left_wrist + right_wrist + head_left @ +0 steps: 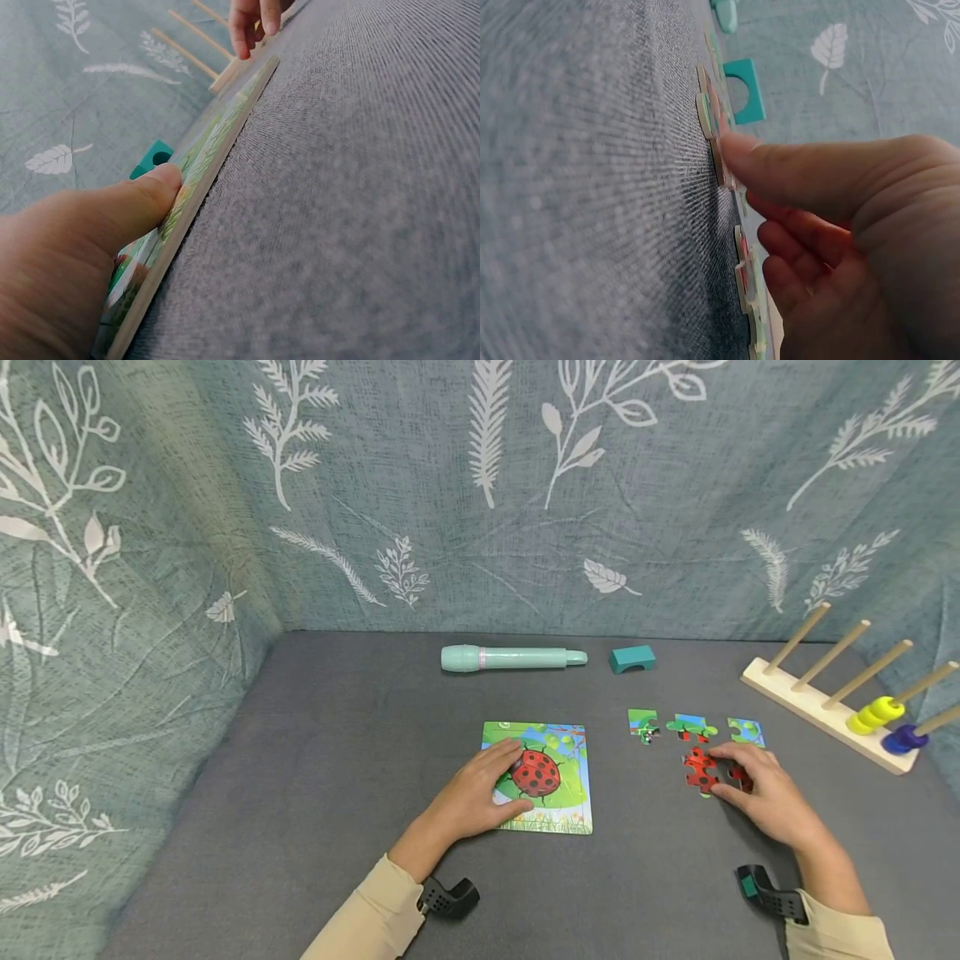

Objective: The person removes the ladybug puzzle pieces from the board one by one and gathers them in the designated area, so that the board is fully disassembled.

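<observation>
A square ladybug puzzle board (572, 777) lies flat on the table in the head view. My left hand (474, 789) rests on its left side, fingers spread, the thumb (142, 201) lying over its near edge. Farther right, my right hand (772, 797) pinches a red, black-spotted puzzle piece (700, 770) between thumb and forefinger, low at the table. Another red piece (738, 774) is partly hidden beneath that hand. Behind them lie several loose pieces: a green one (643, 725), a green-and-blue one (691, 727) and a blue-and-green corner one (746, 731).
At the back lie a mint-green microphone-shaped tube (521, 658) and a teal arch block (632, 658). A wooden peg stand (813, 706) with yellow and blue rings stands on the right. Patterned cloth (420, 527) hangs behind the table.
</observation>
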`<state>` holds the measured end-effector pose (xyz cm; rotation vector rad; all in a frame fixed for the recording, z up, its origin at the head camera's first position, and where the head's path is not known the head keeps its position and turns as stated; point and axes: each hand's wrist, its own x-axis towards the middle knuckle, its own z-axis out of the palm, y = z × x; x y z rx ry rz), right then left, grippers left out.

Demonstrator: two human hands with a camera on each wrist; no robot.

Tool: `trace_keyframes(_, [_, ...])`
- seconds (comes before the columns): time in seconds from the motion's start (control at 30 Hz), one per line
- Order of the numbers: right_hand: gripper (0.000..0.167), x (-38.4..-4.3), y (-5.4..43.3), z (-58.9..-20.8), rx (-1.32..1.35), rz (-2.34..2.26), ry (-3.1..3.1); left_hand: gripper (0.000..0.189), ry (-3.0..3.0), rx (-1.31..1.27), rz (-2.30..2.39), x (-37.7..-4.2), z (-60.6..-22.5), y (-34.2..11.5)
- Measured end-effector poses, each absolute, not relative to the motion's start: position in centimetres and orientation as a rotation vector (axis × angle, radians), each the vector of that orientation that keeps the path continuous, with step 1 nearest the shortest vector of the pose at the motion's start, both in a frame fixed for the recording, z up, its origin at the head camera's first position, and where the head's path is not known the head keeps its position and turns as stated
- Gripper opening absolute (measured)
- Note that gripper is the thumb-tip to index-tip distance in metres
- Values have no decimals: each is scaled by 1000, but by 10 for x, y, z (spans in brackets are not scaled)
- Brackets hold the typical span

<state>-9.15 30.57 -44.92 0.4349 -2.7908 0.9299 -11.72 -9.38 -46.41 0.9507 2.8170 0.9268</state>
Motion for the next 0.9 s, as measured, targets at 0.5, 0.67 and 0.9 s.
trace_keyframes(0.5, [54,-89,292,-437,391,1184,-2796,77,2816,954,946,-117,-464,-95])
trace_keyframes(0.67, [55,-89,275,-435,492,1332,-2759,76,2836,982,975,-117,-465,-96])
trace_keyframes(0.9, [58,-94,241,-436,581,1319,-2826,72,2881,1071,995,-123,-465,-107])
